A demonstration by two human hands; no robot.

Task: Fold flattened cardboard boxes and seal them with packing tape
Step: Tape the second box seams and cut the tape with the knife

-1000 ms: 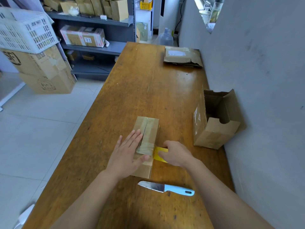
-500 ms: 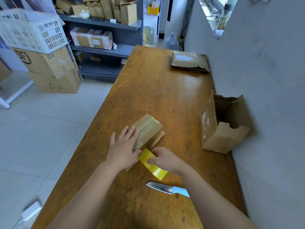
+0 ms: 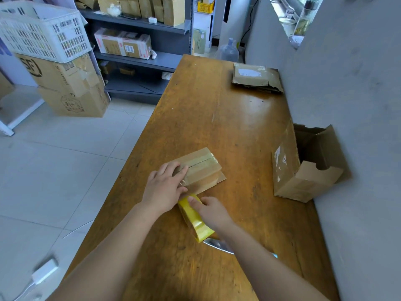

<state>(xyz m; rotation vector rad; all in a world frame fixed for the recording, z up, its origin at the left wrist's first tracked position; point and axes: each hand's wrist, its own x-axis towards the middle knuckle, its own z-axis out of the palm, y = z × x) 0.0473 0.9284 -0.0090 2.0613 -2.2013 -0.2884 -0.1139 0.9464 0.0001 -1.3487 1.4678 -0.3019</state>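
**Step in hand: taping the seam.** The small brown cardboard box [image 3: 200,168] lies at an angle near the front middle of the long brown wooden table [image 3: 227,118]. A strip of glossy tape runs along the box's top seam. The left hand [image 3: 165,187] rests on the near end of the box with its fingers straight and flat, pressing down without gripping. The right hand [image 3: 211,211] curls its fingers over the roll of yellow packing tape [image 3: 193,218], which stands on edge on the table just beside that near end. A clear length of tape seems to run from roll to box, though the film is too faint to be sure.

**Judgement.** The seam strip is laid and the roll drawn past the box end, but the strip is not yet cut. The next move calls for keeping the strip taut and severing it. The steel-bladed knife [image 3: 218,246] lies just behind the roll, partly hidden by the right forearm.

**Surface and room.**
- An open-topped brown carton [image 3: 303,170] stands against the grey wall [image 3: 347,105] on the right.
- A stack of flattened brown cardboard [image 3: 256,78] lies at the table's far end.
- Beyond the table is grey metal shelving [image 3: 134,21] loaded with cartons.
- A white plastic lattice crate [image 3: 43,33] sits on large stacked brown cartons [image 3: 65,88].
- The floor is pale tile [image 3: 54,159].
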